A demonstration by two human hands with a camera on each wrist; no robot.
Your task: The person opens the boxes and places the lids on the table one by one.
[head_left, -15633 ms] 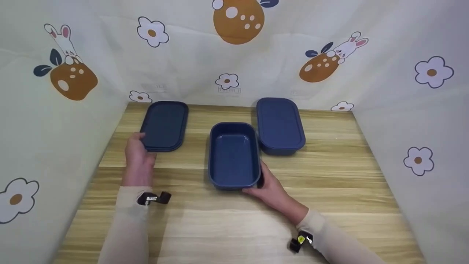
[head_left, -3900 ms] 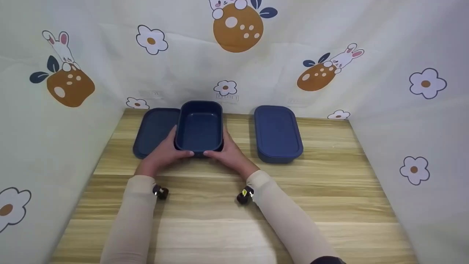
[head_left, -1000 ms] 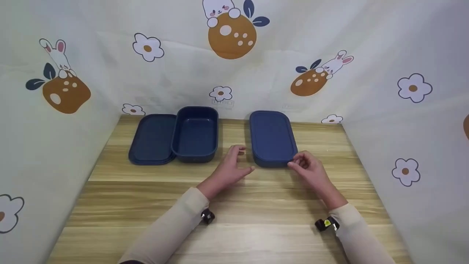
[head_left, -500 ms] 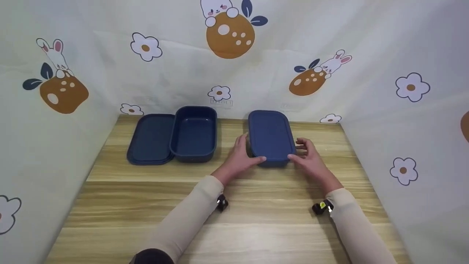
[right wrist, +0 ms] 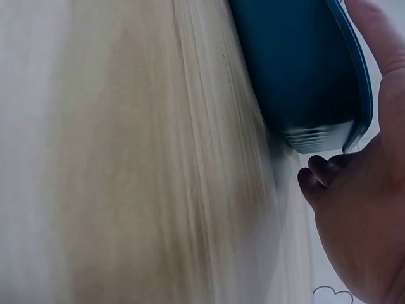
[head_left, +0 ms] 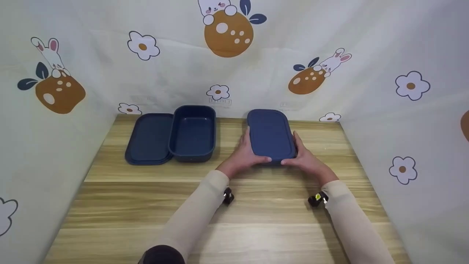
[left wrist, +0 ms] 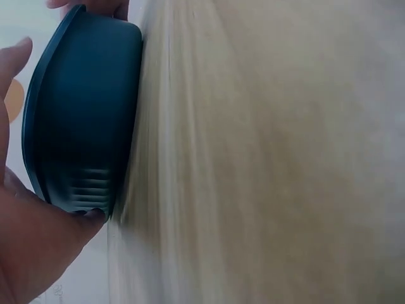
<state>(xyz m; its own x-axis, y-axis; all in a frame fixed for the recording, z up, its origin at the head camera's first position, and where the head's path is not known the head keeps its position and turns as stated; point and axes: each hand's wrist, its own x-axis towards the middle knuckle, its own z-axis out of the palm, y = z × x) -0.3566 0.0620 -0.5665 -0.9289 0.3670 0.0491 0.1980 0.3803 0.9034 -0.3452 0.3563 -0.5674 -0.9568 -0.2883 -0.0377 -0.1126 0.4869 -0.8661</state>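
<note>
A lidded blue food container (head_left: 272, 134) stands at the back right of the table, its lid on. My left hand (head_left: 244, 154) grips its left side and near corner, thumb at the front edge. On the opposite side my right hand (head_left: 306, 158) holds it, fingers along the right wall and thumb at the front. Ribbed marks show on the wall of the container (left wrist: 82, 114) in the left wrist view, where fingers curl at its edge. From the right wrist view, the right hand's (right wrist: 361, 209) fingertips are right at the ribbed end of the container (right wrist: 304, 69).
An uncovered blue food container (head_left: 193, 137) stands at the back left, its right side away from the lidded one. Beside it lies a loose dark blue lid (head_left: 148, 141), partly overlapped by the container. A patterned cloth wall (head_left: 176, 73) rises behind the wooden table (head_left: 146, 205).
The uncovered container has gone from the middle to the back left, beside the loose lid. Both hands left it, moved right and closed in on the lidded container's sides.
</note>
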